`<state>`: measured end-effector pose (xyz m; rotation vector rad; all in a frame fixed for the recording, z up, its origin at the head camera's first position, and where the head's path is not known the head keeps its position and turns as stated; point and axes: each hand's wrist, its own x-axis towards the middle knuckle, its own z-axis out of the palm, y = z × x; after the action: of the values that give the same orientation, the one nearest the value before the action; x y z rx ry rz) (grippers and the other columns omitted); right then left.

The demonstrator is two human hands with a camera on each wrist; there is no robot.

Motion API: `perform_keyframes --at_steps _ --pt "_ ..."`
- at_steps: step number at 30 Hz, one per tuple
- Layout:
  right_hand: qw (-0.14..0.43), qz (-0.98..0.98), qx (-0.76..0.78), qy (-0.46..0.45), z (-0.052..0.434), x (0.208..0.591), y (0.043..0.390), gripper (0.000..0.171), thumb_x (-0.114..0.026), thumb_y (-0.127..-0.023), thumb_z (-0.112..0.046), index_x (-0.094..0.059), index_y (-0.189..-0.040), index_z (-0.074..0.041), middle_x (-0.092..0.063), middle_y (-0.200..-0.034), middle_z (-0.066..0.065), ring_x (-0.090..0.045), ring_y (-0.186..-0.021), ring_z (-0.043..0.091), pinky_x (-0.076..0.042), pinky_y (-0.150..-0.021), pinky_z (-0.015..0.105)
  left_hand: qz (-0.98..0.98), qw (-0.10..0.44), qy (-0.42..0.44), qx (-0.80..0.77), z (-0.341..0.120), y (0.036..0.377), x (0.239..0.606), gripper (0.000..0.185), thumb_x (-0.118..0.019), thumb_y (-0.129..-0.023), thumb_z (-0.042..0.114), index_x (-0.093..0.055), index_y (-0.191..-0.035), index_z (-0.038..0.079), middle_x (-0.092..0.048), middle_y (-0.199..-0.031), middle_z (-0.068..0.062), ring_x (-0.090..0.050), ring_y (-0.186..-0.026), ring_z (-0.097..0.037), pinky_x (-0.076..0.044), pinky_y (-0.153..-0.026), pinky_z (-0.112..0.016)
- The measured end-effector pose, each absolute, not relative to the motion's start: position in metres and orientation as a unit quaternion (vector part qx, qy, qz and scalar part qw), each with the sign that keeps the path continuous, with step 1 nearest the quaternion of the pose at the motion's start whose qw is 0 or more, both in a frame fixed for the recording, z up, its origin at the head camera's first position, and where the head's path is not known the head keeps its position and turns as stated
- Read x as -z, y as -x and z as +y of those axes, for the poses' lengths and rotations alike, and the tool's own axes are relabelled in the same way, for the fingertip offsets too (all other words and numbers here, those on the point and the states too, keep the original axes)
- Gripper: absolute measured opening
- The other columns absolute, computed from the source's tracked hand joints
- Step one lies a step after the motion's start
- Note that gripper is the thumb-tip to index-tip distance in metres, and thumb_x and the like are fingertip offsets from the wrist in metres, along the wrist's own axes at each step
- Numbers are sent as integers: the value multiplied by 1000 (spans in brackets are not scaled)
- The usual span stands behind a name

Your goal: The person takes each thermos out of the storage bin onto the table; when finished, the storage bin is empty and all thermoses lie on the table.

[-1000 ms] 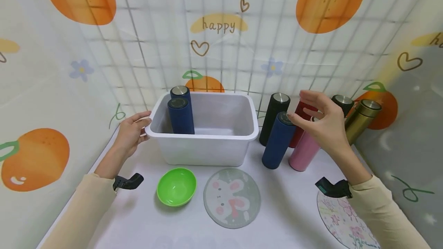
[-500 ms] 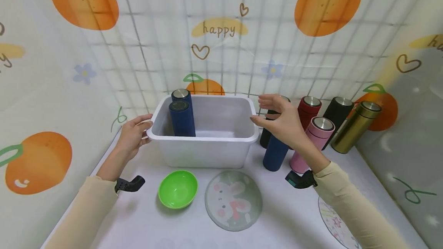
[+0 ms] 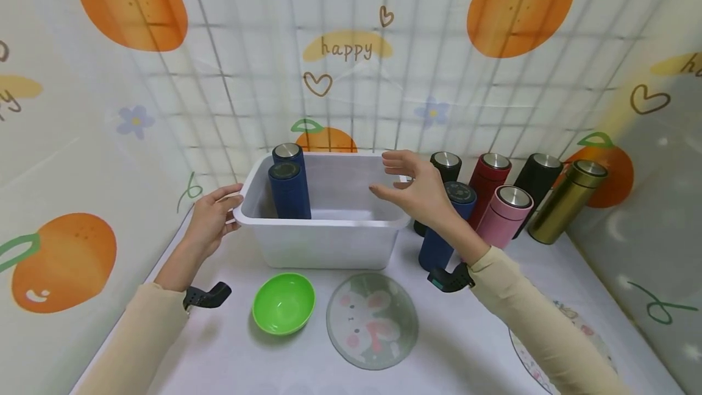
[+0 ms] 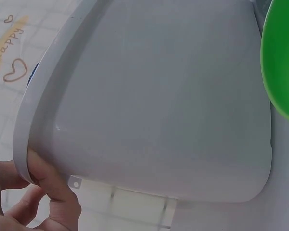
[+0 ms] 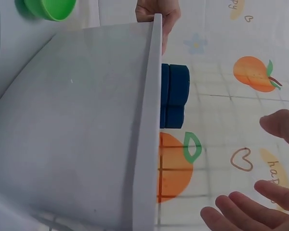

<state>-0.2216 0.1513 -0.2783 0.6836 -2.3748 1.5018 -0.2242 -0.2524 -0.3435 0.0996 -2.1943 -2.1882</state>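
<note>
A white plastic bin [image 3: 323, 219] stands mid-table with two dark blue bottles [image 3: 289, 191] upright in its left end. My left hand [image 3: 211, 215] grips the bin's left rim; the left wrist view shows its fingers [image 4: 48, 192] hooked under the rim [image 4: 26, 144]. My right hand [image 3: 408, 191] hovers open over the bin's right end, holding nothing. In the right wrist view, that hand [image 5: 265, 207] is apart from the bin wall [image 5: 86, 134], with the blue bottles [image 5: 173, 96] beyond. A blue bottle [image 3: 439, 249] stands just right of the bin.
Right of the bin stand a black bottle [image 3: 446, 166], red bottle [image 3: 490, 181], pink bottle [image 3: 504, 218], another black bottle [image 3: 540, 178] and a gold bottle [image 3: 567, 203]. In front lie a green bowl [image 3: 283, 302], a bunny mat [image 3: 372, 320] and a floral mat [image 3: 548, 352].
My right hand has moved left, from above the bottles at the right to over the bin's right end. The left hand has stayed on the rim.
</note>
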Motion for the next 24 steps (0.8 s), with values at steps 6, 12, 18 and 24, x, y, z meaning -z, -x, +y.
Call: perform_keyframes --at_steps 6,12,18,24 --pt "117 -816 -515 -234 142 281 226 60 -85 -81 -30 -60 -133 -13 -63 -128 7 -62 -116 24 -54 -90 45 -704 21 -35 709 -253 226 345 49 -58 -102 16 -44 -147 0 -54 -127 -13 -65 -85 -16 -53 -62 -23" --pt "100 -810 -528 -235 137 287 229 60 -85 -81 -30 -59 -133 -12 -62 -129 8 -61 -117 27 -52 -93 49 -705 22 -31 708 -252 225 344 48 -57 -103 15 -44 -147 0 -54 -127 -13 -65 -85 -16 -54 -63 -22" --pt "95 -808 -532 -236 129 292 231 61 -85 -82 -31 -59 -134 -14 -62 -130 6 -61 -117 25 -52 -93 47 -701 25 -35 712 -251 225 344 48 -58 -102 14 -45 -146 0 -56 -124 -11 -65 -82 -15 -53 -62 -22" --pt "98 -807 -529 -245 117 296 233 61 -84 -82 -29 -59 -135 -13 -61 -130 6 -61 -117 26 -53 -92 44 -698 26 -39 715 -252 226 345 47 -57 -103 14 -46 -146 0 -56 -124 -11 -66 -82 -15 -53 -61 -22"
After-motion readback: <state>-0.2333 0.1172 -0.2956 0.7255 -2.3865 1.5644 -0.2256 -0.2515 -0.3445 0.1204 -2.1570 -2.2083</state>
